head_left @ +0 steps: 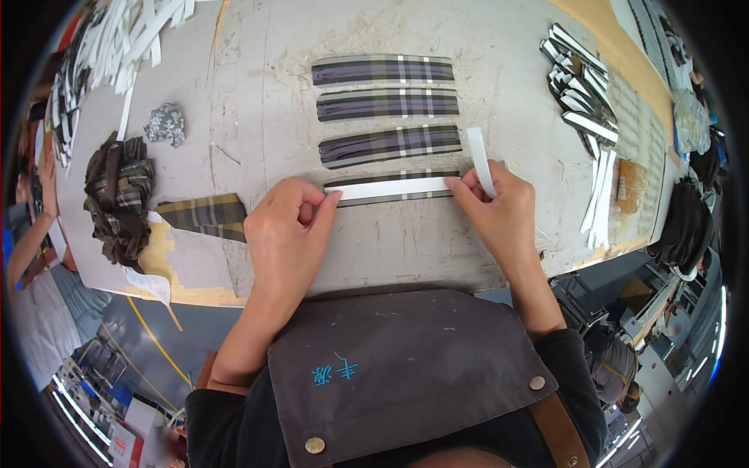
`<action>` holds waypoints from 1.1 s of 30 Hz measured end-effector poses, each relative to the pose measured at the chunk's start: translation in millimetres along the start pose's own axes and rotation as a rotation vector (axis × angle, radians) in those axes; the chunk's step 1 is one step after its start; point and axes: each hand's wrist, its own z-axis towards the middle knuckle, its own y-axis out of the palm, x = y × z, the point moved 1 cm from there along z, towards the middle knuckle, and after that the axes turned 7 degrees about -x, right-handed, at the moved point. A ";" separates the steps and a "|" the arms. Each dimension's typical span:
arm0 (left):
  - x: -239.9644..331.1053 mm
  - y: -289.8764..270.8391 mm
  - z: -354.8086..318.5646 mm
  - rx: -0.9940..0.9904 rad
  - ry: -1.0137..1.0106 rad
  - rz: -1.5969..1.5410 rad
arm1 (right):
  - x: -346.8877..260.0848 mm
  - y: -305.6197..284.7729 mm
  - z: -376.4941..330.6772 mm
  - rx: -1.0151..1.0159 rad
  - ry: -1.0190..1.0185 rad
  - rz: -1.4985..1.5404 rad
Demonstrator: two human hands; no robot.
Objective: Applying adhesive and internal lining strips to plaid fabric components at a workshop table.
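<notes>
In front of me, a white strip (394,188) lies lengthwise along a folded plaid fabric band (398,179). My left hand (282,226) pinches the left ends of both between thumb and fingers. At the right end, my right hand (499,209) presses thumb and fingertips on the strip and the band. A second white strip (477,152) sticks up from that same hand, held among its fingers. Beyond my hands lie three more folded plaid bands, the farthest (382,71), the middle one (386,104) and the nearest (390,146), roughly parallel.
Plaid cloth (203,214) lies by my left wrist, beside a dark fabric heap (118,199) and a grey patterned scrap (165,125). White strips (129,35) pile up far left. Dark-and-white bands (581,86) and loose white strips (599,199) lie right. Another person's arm (33,222) is at left.
</notes>
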 end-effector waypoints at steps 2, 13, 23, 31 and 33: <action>-2.9 -3.1 -1.1 -0.006 -0.023 -0.061 | -0.3 -1.3 -2.0 -0.019 0.026 -0.003; 23.4 2.6 4.9 -0.278 0.270 -0.634 | -39.3 -8.0 -7.6 -0.427 -0.327 0.151; 3.1 -7.4 17.8 -0.016 -0.066 -0.403 | -10.3 -25.0 25.6 -0.275 0.113 0.306; -1.2 0.1 28.7 0.080 0.027 -0.131 | -5.0 -12.1 38.7 -0.144 0.027 0.250; -0.3 0.2 29.5 0.082 0.005 -0.089 | -3.6 -10.9 40.8 -0.142 0.019 0.235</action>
